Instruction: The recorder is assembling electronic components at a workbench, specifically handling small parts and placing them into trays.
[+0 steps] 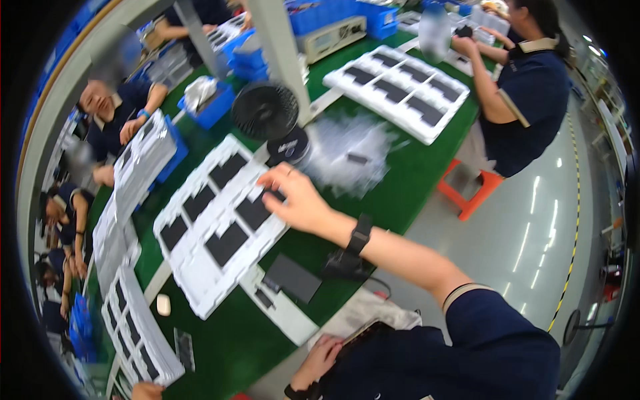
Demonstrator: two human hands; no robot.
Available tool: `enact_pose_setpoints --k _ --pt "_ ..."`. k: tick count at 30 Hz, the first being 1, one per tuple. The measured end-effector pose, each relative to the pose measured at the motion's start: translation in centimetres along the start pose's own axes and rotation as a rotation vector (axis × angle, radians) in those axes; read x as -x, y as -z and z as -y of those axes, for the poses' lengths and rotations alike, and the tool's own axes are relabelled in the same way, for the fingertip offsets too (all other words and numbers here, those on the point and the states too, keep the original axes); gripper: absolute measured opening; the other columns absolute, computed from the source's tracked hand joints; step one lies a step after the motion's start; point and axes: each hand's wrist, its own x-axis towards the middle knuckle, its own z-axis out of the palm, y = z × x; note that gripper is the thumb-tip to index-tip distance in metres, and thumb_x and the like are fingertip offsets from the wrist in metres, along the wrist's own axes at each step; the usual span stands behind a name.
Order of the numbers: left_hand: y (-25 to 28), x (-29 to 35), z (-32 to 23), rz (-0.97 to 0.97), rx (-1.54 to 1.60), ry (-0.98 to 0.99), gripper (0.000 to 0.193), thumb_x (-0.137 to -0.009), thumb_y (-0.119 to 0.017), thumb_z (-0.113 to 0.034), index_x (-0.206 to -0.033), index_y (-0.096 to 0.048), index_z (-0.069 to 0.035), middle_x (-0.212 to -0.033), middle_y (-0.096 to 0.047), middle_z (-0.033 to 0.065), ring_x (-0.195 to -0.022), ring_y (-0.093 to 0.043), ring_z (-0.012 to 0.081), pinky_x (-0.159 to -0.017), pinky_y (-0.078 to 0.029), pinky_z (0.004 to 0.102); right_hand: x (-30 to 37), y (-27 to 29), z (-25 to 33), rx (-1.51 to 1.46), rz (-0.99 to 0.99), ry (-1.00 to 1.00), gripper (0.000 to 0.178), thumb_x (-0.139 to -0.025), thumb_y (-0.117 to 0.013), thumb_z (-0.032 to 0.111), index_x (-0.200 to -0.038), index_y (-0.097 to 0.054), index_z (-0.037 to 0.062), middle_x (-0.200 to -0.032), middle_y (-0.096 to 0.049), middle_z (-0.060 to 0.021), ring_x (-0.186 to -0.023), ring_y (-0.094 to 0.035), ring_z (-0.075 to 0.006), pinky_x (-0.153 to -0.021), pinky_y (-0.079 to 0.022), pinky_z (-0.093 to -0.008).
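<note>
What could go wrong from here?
Right hand: its fingers are at a dark piece in the white tray and could knock it out of place.
Fan: stands beside loose clear plastic; any airflow might shift it.
White strip: reaches the edge of the green table, so a bump may drop it.

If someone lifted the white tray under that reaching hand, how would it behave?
The white tray is probably light for its size, given its foam-like look. Its thick edges suggest stiffness. The flat black pieces might slide out if tilted, since no cover shows.
</note>
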Motion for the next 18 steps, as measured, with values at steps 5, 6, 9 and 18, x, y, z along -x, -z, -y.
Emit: enact_pose_setpoints --k 5,6,9,18 --pt "-1.2 0.3 0.0 -0.086 0.026 0.008 0.012 -0.086 -0.047 -0.006 -0.094 -0.052 0.001 -0.088 -0.053 0.0181 -0.082 -0.053 0.0357 -0.073 -0.043 0.0355 -0.4 0.2 0.3 -0.015 -0.005 0.011 0.021 -0.071 -0.06 0.006 -0.092 -0.057 0.0062 -0.082 -0.054 -0.0083 -0.075 -0.054 -0.0208 -0.068 -0.044 -0.0307" --pt "-1.2 0.2 -0.5 -0.111 0.048 0.042 0.012 -0.086 -0.047 -0.006 -0.094 -0.052 0.001 -0.088 -0.054 0.0187 -0.081 -0.054 0.0363 -0.072 -0.043 0.0362 -0.6 0.3 0.3 -0.003 -0.012 0.024 0.02 -0.072 -0.059 0.008 -0.092 -0.057 0.0065 -0.081 -0.053 -0.0077 -0.075 -0.053 -0.0199 -0.066 -0.043 -0.0295" --pt "-1.3 0.2 -0.3 -0.167 0.046 0.056 0.013 -0.087 -0.046 -0.006 -0.095 -0.052 0.001 -0.088 -0.055 0.0191 -0.08 -0.054 0.037 -0.071 -0.043 0.0355 -0.7 0.4 0.8 -0.001 -0.023 0.005 0.018 -0.07 -0.058 0.007 -0.087 -0.057 0.0046 -0.078 -0.053 -0.0119 -0.073 -0.054 -0.0252 -0.066 -0.045 -0.0341" --pt "-3.7 2.2 6.2 -0.601 0.261 0.262 0.025 -0.09 -0.045 -0.014 -0.107 -0.053 0.002 -0.098 -0.059 0.0148 -0.092 -0.055 0.0221 -0.081 -0.041 0.0315 -0.6 0.2 0.9 0.014 -0.011 -0.004 0.018 -0.071 -0.058 0.009 -0.089 -0.058 0.0062 -0.078 -0.054 -0.0086 -0.076 -0.055 -0.021 -0.067 -0.045 -0.0312"
